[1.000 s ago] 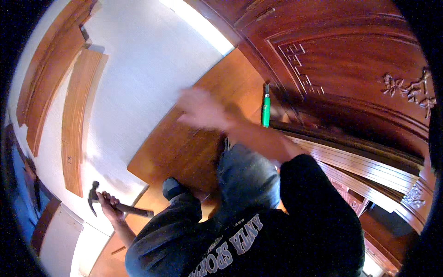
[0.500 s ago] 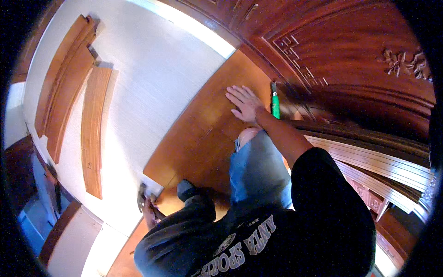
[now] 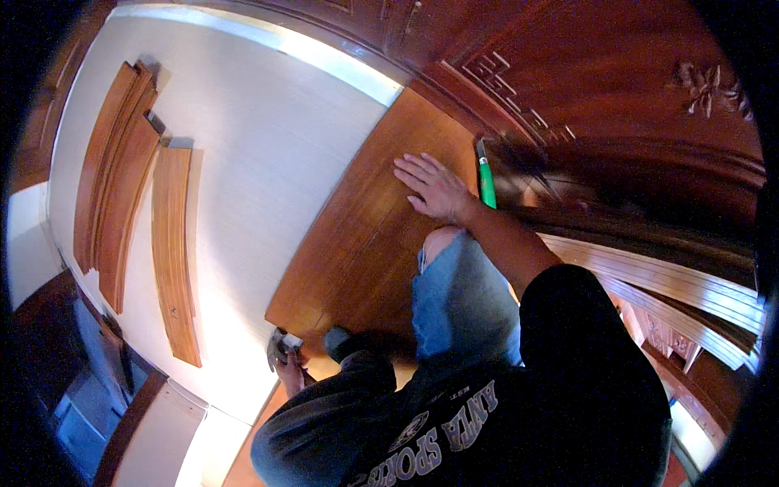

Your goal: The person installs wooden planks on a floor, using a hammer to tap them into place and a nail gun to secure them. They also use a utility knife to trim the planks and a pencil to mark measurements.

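My right hand (image 3: 436,189) lies flat, fingers spread, on a brown wooden floor plank (image 3: 369,183). Low on the left, by the plank's near end, my left hand (image 3: 290,375) is closed around a dark tool (image 3: 274,351), which is too small and shadowed to name surely. A small whitish block (image 3: 292,342) shows beside that tool, close to the plank end. Beyond my right wrist, a green-handled tool (image 3: 487,183) with a metal tip lies along the plank's far right edge, apart from my hand.
Several loose wooden boards (image 3: 174,252) lie on the pale floor sheet (image 3: 251,154) at left. A dark red carved wooden panel (image 3: 584,97) borders the far right side. Stacked pale trim strips (image 3: 649,276) sit to the right of my arm. My bent knee (image 3: 442,242) rests near the plank.
My left hand and its tool have moved closer to the plank's near end. The right hand stays pressed on the plank. The whole view has shifted slightly.
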The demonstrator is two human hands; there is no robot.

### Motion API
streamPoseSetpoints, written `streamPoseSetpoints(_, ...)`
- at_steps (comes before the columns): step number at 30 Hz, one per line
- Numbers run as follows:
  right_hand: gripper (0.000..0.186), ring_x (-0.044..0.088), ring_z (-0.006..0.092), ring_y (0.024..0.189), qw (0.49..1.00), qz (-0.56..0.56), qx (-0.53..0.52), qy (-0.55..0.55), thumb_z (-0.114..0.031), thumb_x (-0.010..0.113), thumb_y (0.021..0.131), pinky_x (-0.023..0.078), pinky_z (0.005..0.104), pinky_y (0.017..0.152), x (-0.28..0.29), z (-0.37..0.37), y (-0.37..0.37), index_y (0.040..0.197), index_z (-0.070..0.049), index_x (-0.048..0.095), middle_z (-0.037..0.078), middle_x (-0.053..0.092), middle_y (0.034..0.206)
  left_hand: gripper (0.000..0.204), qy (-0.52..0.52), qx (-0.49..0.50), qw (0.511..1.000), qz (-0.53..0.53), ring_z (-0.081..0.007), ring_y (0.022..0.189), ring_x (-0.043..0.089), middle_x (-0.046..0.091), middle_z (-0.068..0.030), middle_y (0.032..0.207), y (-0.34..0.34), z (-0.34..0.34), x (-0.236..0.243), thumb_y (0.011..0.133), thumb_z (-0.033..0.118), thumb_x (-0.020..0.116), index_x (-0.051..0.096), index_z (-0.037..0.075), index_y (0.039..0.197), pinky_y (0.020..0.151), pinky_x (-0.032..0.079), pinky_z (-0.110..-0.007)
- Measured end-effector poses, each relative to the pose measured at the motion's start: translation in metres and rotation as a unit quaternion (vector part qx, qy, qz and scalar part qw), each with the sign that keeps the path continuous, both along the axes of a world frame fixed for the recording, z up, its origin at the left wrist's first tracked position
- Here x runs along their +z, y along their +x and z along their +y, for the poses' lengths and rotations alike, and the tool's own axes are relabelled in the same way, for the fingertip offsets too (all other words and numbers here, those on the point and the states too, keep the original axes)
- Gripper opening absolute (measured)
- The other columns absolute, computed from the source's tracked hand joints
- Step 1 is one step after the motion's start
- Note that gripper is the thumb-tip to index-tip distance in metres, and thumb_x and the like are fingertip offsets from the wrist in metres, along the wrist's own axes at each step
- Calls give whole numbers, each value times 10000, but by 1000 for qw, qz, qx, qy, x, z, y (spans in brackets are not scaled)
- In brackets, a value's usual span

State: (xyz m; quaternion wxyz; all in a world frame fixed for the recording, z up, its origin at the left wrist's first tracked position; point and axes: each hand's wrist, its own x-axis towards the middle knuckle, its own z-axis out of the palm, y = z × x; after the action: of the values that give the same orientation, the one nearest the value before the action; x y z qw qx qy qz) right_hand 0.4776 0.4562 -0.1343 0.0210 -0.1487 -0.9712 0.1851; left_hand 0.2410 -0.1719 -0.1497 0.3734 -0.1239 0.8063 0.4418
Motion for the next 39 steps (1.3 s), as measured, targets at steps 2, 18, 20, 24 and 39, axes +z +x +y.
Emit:
streamPoseSetpoints(2, 666, 305, 281, 1556, 1000, -11, -1, -1, -325, 642, 958, 240, 498, 1276, 3, 1, 5, 1558, -116, 443, 76, 353, 1676, 427, -8, -21, 1000, 16, -177, 525, 579, 627, -62, 738, 2, 13, 6, 1003, 371, 712, 534, 16, 1159, 437, 481, -318)
streamPoseSetpoints(18, 666, 290, 271, 1562, 1000, -25, 3, -10, -324, 633, 968, 214, 487, 1289, 5, 0, -1, 1566, -113, 428, 79, 338, 1681, 382, 14, -55, 998, 40, -185, 484, 593, 638, -101, 747, 10, 55, 45, 989, 376, 690, 569, 15, 1022, 406, 471, -316)
streamPoseSetpoints(20, 668, 291, 273, 1562, 1000, -16, 8, -10, -321, 636, 965, 215, 492, 1289, 4, 0, -5, 1565, -111, 429, 81, 340, 1680, 372, -32, -23, 999, 15, -183, 483, 589, 648, -102, 762, 3, 30, 31, 988, 373, 695, 573, 22, 1016, 405, 470, -319)
streamPoseSetpoints(24, 670, 290, 274, 1563, 1000, -15, 6, -7, -314, 636, 964, 212, 499, 1289, 1, 1, 2, 1566, -112, 424, 79, 340, 1680, 372, 17, -76, 987, 142, -184, 475, 583, 652, -100, 761, 11, 70, 52, 991, 357, 702, 580, 8, 1035, 403, 464, -319)
streamPoseSetpoints(39, 670, 266, 250, 1574, 999, -36, 4, -7, -325, 628, 966, 192, 492, 1293, 4, 0, -4, 1571, -124, 422, 62, 323, 1691, 358, -89, -1, 996, -1, -172, 469, 565, 653, -98, 756, 3, 5, 14, 998, 304, 691, 542, 6, 1127, 387, 441, -310)
